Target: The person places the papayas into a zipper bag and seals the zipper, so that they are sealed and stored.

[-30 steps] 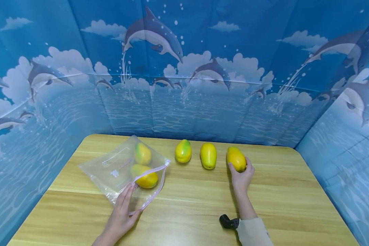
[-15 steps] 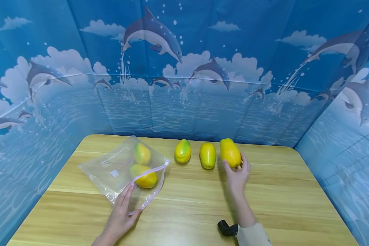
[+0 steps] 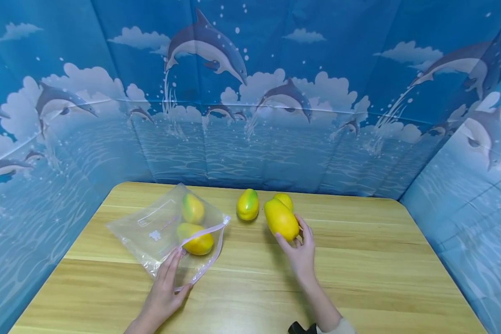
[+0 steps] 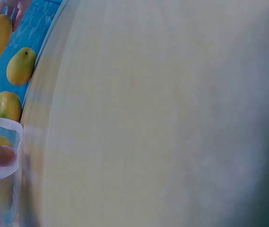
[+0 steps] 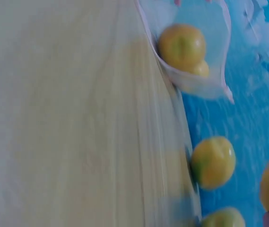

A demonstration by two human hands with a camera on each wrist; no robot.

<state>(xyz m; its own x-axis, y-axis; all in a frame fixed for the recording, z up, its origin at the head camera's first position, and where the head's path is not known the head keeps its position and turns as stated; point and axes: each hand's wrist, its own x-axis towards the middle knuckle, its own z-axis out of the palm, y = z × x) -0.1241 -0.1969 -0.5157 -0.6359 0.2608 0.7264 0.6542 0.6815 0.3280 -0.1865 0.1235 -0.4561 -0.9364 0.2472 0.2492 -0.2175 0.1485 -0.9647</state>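
Note:
My right hand (image 3: 302, 257) grips a yellow mango (image 3: 281, 219) with thumb and fingers, above the table. Partly hidden behind it is another yellow mango (image 3: 285, 200). To their left a yellow-green mango (image 3: 247, 204) rests on the table. My left hand (image 3: 163, 285) holds the mouth of a clear zip bag (image 3: 150, 222), fingers at the upper lip and thumb at the lower. Inside the bag lie two mangoes, the nearer mango (image 3: 200, 244) close to the opening. The left wrist view shows the thumb (image 4: 2, 155) against the bag's rim.
The wooden table (image 3: 384, 260) ends at a blue dolphin-print backdrop (image 3: 250, 139) at the back and sides. A black device (image 3: 300, 328) sits at the right wrist, by the sleeve. The bag's pink zip slider (image 3: 227, 220) points right.
My right hand has lifted the rightmost mango off the table and carried it left, in front of the middle one. The left hand and the bag stay in place.

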